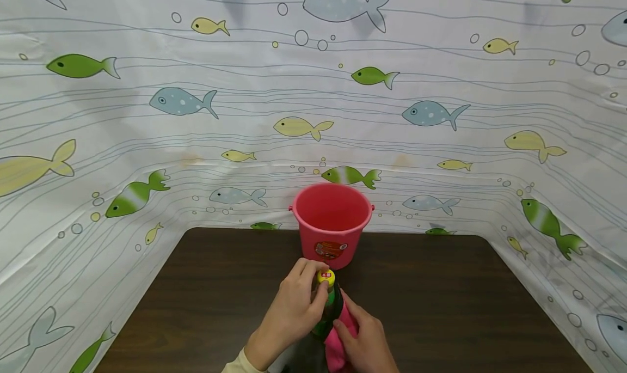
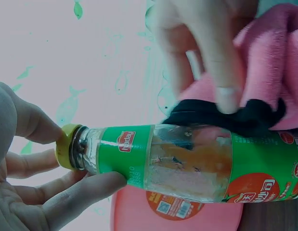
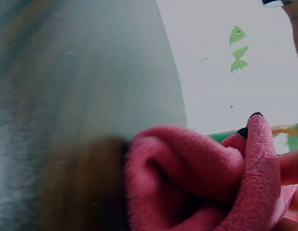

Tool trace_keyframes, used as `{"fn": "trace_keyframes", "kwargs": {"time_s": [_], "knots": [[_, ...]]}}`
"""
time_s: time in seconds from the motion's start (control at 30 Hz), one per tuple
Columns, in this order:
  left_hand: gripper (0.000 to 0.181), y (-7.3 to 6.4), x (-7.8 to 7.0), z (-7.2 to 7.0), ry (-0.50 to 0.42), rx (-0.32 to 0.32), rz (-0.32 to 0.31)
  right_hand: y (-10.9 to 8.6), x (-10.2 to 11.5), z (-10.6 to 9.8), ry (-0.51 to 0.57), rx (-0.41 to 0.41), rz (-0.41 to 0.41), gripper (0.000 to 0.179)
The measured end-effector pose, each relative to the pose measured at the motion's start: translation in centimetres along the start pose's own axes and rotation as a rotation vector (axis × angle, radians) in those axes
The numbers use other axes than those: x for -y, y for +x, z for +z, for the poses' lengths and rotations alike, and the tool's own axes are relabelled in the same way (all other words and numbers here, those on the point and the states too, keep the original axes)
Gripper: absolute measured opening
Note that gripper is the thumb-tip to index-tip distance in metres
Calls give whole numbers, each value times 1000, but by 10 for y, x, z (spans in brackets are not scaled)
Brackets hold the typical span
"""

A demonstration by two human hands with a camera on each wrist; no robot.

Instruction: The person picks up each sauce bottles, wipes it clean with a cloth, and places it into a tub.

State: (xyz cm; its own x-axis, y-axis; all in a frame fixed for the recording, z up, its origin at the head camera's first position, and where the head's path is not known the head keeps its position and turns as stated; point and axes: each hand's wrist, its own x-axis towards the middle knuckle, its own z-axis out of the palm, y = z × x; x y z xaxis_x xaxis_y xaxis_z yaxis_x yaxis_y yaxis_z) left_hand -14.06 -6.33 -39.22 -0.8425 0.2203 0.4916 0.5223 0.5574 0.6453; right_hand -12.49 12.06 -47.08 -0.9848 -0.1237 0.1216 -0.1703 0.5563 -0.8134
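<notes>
My left hand (image 1: pixel 292 303) pinches a glass sauce bottle (image 2: pixel 189 163) at its yellow cap (image 1: pixel 325 276) and neck. Green labels wrap the bottle, and brown residue shows through the bare glass between them. My right hand (image 1: pixel 366 337) grips a bunched pink cloth (image 2: pixel 271 57) with a black edge (image 2: pixel 211 115), holding it along the bottle's side. In the left wrist view a finger of that hand presses on the black edge. The cloth (image 3: pixel 197 178) fills the lower part of the right wrist view, its folds hiding most of the bottle and the palm.
Just beyond my hands a pink bucket (image 1: pixel 326 246) with a round sticker stands on the dark wooden table (image 1: pixel 431 302). A white curtain (image 1: pixel 313 95) printed with fish surrounds the table at the back and sides.
</notes>
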Motion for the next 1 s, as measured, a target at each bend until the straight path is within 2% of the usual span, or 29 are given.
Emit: {"fn": "trace_keyframes", "kwargs": {"time_s": [0.3, 0.47, 0.77, 1.0], "knots": [[23, 1, 0, 0, -2, 9, -5, 10, -16, 4, -13, 99, 35, 57], [23, 1, 0, 1, 5, 17, -11, 13, -19, 3, -23, 123, 38, 57], [24, 1, 0, -2, 8, 34, -22, 15, -14, 3, 48, 97, 106, 56], [23, 1, 0, -3, 4, 23, -13, 15, 2, -2, 90, 30, 90, 54]]}}
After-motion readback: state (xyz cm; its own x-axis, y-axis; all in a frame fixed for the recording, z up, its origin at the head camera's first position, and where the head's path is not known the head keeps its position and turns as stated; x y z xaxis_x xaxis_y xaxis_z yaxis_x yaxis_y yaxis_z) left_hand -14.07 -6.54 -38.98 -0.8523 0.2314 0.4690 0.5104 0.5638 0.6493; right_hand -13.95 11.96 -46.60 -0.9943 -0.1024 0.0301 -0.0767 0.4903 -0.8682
